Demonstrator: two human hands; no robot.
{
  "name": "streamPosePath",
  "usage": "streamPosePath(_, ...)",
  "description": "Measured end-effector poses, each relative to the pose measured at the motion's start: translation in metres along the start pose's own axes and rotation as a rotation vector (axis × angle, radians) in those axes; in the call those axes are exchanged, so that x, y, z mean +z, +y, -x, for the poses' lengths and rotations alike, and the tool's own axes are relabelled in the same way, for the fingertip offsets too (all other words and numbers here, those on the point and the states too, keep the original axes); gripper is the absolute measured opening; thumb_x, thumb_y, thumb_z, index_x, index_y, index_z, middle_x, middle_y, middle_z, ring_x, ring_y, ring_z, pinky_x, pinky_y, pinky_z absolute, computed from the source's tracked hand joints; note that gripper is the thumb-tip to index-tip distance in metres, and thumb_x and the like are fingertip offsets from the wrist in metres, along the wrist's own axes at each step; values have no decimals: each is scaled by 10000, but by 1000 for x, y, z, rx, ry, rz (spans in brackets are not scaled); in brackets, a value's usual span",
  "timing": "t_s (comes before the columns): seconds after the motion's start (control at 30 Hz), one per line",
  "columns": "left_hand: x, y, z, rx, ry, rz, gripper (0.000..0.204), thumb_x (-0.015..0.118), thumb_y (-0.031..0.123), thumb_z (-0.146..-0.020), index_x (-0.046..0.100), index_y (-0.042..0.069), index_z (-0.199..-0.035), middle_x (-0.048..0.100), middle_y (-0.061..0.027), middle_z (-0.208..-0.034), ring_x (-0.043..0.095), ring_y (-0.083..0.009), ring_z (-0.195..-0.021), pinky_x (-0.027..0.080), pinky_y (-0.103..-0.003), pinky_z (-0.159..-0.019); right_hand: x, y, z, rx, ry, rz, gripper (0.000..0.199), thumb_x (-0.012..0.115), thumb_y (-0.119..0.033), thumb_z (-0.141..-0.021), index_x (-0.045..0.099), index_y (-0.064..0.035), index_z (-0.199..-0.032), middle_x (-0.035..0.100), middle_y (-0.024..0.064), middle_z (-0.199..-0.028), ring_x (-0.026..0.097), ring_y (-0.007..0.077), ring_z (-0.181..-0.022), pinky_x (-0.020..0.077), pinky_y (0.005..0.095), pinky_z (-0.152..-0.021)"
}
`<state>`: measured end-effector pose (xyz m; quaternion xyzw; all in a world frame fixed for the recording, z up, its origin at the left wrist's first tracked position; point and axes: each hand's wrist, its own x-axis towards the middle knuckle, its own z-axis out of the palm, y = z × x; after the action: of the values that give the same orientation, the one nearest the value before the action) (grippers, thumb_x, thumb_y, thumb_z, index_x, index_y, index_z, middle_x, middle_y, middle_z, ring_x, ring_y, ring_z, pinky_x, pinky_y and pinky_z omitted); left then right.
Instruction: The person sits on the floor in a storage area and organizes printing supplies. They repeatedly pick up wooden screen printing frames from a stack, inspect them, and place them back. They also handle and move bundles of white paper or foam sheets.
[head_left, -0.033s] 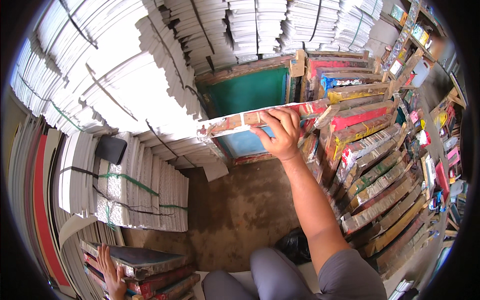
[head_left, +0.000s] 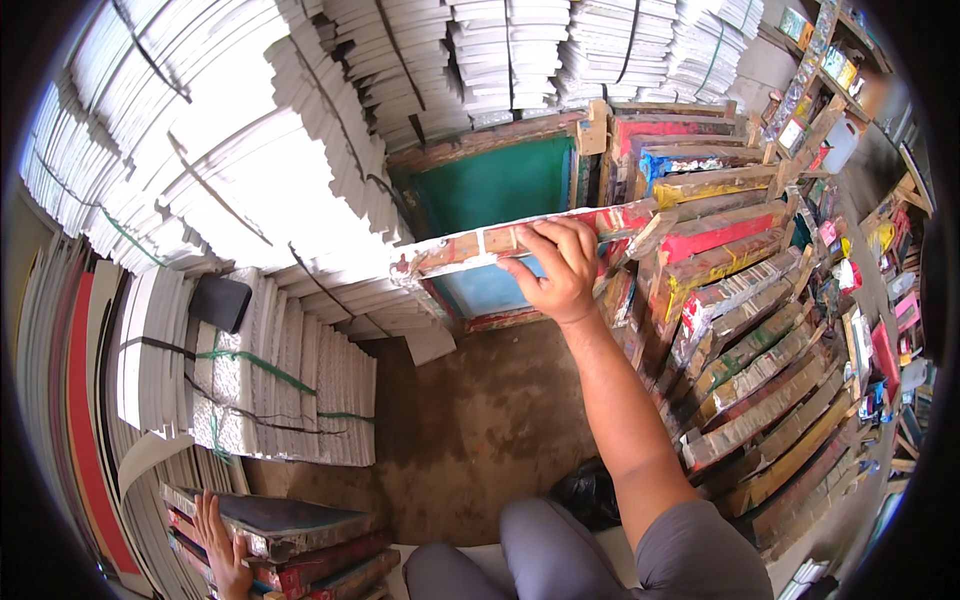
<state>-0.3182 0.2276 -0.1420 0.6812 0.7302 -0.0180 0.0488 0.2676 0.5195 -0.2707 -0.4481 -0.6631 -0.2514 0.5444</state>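
My right hand (head_left: 560, 270) is curled over the top bar of a paint-stained wooden screen-printing frame (head_left: 460, 248), thumb on the near side and fingers over the top. Below the bar, light blue mesh (head_left: 490, 288) shows in this upright frame. Behind it leans a larger frame with dark green mesh (head_left: 500, 185). At the lower left, my left hand (head_left: 222, 545) rests with its fingers stretched out along the end of several stacked screen frames (head_left: 310, 570); the uppermost has dark mesh. The left wrist and lower palm are partly cut off by the picture's lower edge.
Tall strapped piles of white sheets (head_left: 230, 130) rise on the left and back. A tied bundle of white boards (head_left: 290, 380) carries a dark flat object (head_left: 221, 303). Rows of painted frames (head_left: 740, 290) line the right. A black plastic bag (head_left: 588, 492) lies beside my leg.
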Motion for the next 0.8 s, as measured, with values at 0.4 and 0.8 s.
streamPosePath(0.4, 3, -15, 5, -50, -37, -194, 758, 343, 646, -1069, 319, 174, -1662, 248, -110, -1742, 133, -407, -1605, 6, -637, -1253, 4, 1, 8, 21, 42, -5, 407, 879, -340, -772, 790, -96, -1085, 681, 55, -1082, 625, 281, -1078, 535, 450, -947)
streamPosePath(0.8, -2, -1, 9, -260, -158, -309, 833, 258, 741, -1040, 259, 210, -1682, 161, -78, -1768, 15, -452, -1609, -92, -679, -1218, 40, 27, -21, 49, 18, -82, 326, 846, -314, -799, 746, -94, -1018, 665, 51, -1014, 613, 290, -988, 502, 441, -896)
